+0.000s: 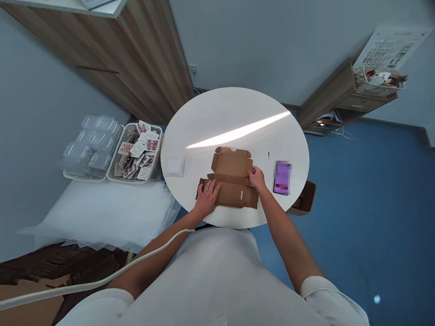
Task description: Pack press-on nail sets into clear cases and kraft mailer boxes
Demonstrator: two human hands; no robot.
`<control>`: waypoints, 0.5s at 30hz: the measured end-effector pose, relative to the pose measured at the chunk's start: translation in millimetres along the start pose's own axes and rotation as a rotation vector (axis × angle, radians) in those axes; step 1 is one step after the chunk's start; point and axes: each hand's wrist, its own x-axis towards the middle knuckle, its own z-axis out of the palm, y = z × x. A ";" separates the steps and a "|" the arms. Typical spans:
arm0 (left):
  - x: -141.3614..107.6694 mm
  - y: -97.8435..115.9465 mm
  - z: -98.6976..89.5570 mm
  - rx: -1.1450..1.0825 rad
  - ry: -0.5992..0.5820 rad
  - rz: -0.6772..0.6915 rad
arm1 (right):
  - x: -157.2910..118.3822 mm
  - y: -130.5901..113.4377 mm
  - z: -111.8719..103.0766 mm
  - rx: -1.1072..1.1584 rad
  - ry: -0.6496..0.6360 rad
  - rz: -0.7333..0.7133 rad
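Note:
A flat, partly folded brown cardboard box [233, 164] lies on the round white table [238, 106], its creased panels and tabs spread out. My left hand [206, 199] rests on the near left part of the cardboard, fingers apart and pressing down. At the right edge, by the crease between the two main panels, my right hand [257, 178] has its fingers closed on a side flap. A small white slot or mark shows on the near panel.
Right of the cardboard lies a phone [282, 177] with a purple screen. A clear square packet [174, 167] sits at the table's left. Further left stand a basket of printed cards [137, 151] and clear plastic boxes [93, 140]. A white cable [102, 281] crosses my left arm.

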 end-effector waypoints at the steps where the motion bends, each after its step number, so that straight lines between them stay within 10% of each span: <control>1: 4.6 1.7 -1.7 0.010 0.002 -0.012 | -0.9 0.7 -0.4 0.024 -0.015 -0.014; 11: 28.7 9.9 -15.1 0.072 -0.033 -0.029 | -17.7 0.6 -12.9 -0.196 -0.124 -0.098; 15: 26.7 8.8 -12.4 0.077 -0.021 -0.019 | -36.9 -4.7 -13.3 -0.425 0.052 -0.252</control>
